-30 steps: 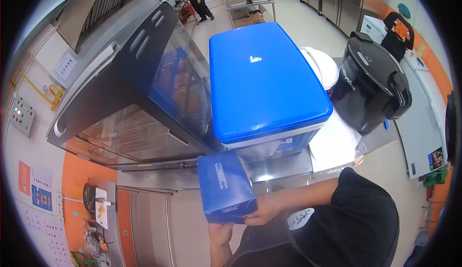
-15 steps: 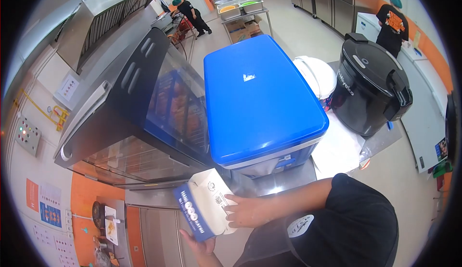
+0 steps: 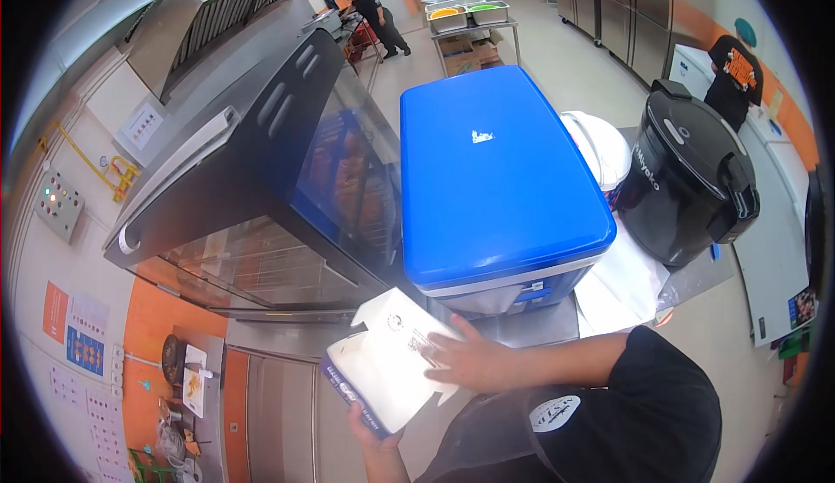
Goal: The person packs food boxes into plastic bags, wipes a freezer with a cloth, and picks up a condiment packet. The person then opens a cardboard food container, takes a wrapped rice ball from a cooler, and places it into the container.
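A paper food box [image 3: 383,370], dark blue with white lettering outside and pale inside, is held tilted below the blue cooler box. Its lid flap stands raised, with a small printed logo and code on it. From below, my left hand [image 3: 374,435] grips the box's lower edge, its palm partly hidden under the box. My right hand [image 3: 457,361] lies against the raised flap with the fingers spread. Whether anything is inside the box cannot be made out.
A blue cooler box [image 3: 504,178] stands ahead on a steel table. Left of it is a glass-sided display cabinet [image 3: 261,213]. To the right are a white bucket [image 3: 600,148] and a black Miyako rice cooker [image 3: 691,178]. Two people [image 3: 374,17] are farther off.
The box has turned and tilted, so its inside and flap face up more. My right hand has spread its fingers over the flap. The whole view has shifted slightly.
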### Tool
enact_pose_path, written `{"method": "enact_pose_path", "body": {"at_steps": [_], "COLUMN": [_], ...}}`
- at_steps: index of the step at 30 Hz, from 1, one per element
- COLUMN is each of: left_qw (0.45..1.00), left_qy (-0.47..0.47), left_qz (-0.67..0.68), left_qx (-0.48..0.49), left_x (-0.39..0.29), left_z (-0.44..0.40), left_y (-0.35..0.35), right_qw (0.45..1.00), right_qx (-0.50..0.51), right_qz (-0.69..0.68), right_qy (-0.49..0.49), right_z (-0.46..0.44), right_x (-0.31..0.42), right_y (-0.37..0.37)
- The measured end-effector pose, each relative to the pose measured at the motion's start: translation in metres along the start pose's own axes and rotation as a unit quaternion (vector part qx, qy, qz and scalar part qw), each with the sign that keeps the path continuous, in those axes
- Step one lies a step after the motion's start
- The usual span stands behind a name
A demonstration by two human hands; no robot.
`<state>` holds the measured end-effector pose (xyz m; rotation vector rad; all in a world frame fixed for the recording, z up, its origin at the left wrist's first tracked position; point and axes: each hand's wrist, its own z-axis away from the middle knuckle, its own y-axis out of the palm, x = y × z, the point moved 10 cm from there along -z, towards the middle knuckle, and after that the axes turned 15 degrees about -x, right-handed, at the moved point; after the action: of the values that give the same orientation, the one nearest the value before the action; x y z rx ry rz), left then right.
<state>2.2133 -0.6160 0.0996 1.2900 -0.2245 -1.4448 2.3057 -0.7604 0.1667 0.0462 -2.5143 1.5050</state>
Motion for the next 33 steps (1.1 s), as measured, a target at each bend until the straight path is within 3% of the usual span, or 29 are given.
{"method": "enact_pose_path", "body": {"at_steps": [3,6,10,13,17,19,21,29,33], "left_qw": [0.996,0.996,0.994,0.998,0.999,0.998,0.997,0.991,0.99], "left_qy": [0.064,0.049,0.031,0.006,0.017,0.037,0.075,-0.011,-0.036], "left_qz": [-0.037,-0.018,-0.078,-0.053,0.05,0.043,0.025,0.127,0.13], "left_qx": [0.05,0.067,0.063,-0.022,-0.005,0.02,0.02,0.027,0.032], "left_x": [-0.01,-0.003,0.003,0.01,0.006,0.004,0.0,0.01,0.009], "left_z": [0.003,0.0,0.002,-0.008,-0.013,-0.018,-0.017,-0.015,-0.017], "left_y": [-0.018,-0.031,-0.023,-0.035,-0.015,-0.032,-0.021,-0.01,-0.007], "right_qw": [0.994,0.986,0.995,0.996,1.0,0.997,0.996,0.996,0.999], "right_qx": [0.048,0.042,0.088,0.076,0.016,0.026,0.022,0.039,0.032], "right_qz": [-0.075,-0.132,-0.04,-0.014,0.025,0.012,0.004,-0.013,-0.014], "right_qy": [0.056,0.088,0.006,-0.046,0.005,0.078,0.09,0.078,0.014], "right_z": [0.004,0.01,0.022,0.028,0.018,0.013,0.011,0.015,0.009], "right_x": [-0.007,-0.002,0.015,0.027,0.009,-0.006,-0.008,-0.004,0.01], "right_y": [0.004,0.001,0.006,0.015,-0.005,-0.007,-0.011,-0.005,-0.013]}}
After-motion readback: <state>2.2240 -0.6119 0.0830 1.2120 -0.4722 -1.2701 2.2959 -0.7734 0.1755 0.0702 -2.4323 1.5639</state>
